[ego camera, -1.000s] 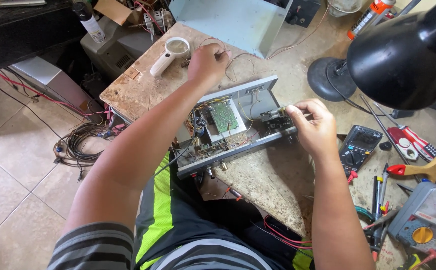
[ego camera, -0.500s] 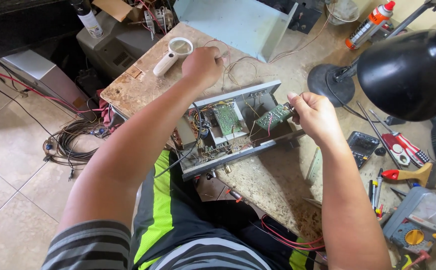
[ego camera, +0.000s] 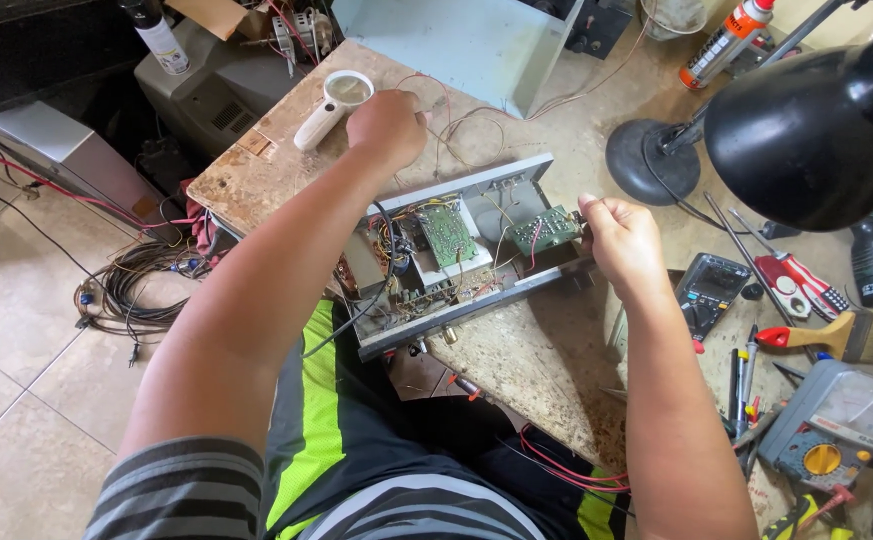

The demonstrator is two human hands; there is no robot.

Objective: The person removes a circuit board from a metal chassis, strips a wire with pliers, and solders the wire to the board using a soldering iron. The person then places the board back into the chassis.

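Observation:
An open metal electronics chassis (ego camera: 476, 312) lies on the worn workbench, showing wires and a green circuit board (ego camera: 448, 235) in its middle. My right hand (ego camera: 624, 242) pinches the edge of a smaller green circuit board (ego camera: 546, 229) at the chassis's right end, and the board is tilted up. My left hand (ego camera: 386, 127) reaches over the chassis. It rests with curled fingers on the bench by thin red wires (ego camera: 446, 120) and a white magnifying glass (ego camera: 331, 103). What its fingers enclose is hidden.
A black desk lamp (ego camera: 816, 120) hangs over the right side, its base (ego camera: 646, 160) behind the chassis. Right of my arm lie a black multimeter (ego camera: 711, 290), screwdrivers, a brush (ego camera: 826, 335) and a grey analog meter (ego camera: 834, 428). A pale blue metal cover (ego camera: 466, 40) stands behind. Cables (ego camera: 136, 290) coil on the floor.
My right hand has lifted the small green board up from the chassis's right end. The left hand stays by the magnifying glass. The view has shifted slightly.

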